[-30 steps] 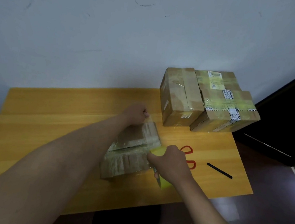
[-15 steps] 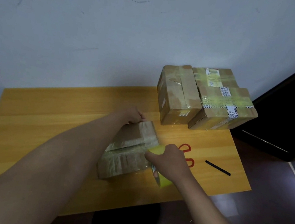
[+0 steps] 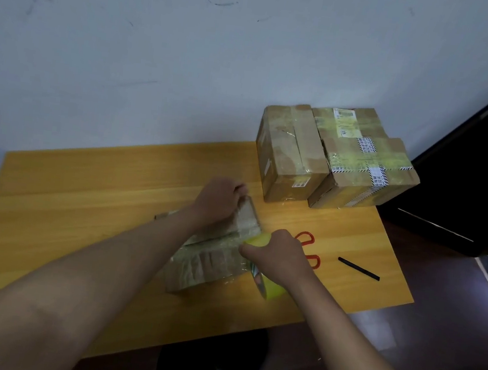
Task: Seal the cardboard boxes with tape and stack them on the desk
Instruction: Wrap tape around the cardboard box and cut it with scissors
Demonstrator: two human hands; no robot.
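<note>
Cardboard box (image 3: 212,257) on desk (image 3: 81,195) between my hands. Left hand (image 3: 219,197) pinches tape end at far edge; right hand (image 3: 276,259) grips yellow tape roll (image 3: 259,276). Keep strip taut, press flat along seam.

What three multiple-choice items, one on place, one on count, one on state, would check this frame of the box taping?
1. Where do the red-handled scissors lie?
A. on the floor
B. on the desk, behind the right hand
C. on top of the boxes

2. How many boxes stand at the desk's far right corner?
A. two
B. four
C. none

3. What does the right hand hold?
A. a pen
B. nothing
C. the yellow tape roll

Key: B, handles show past the knuckles; A, two taped boxes side by side; C, fingers wrap the roll.
</note>
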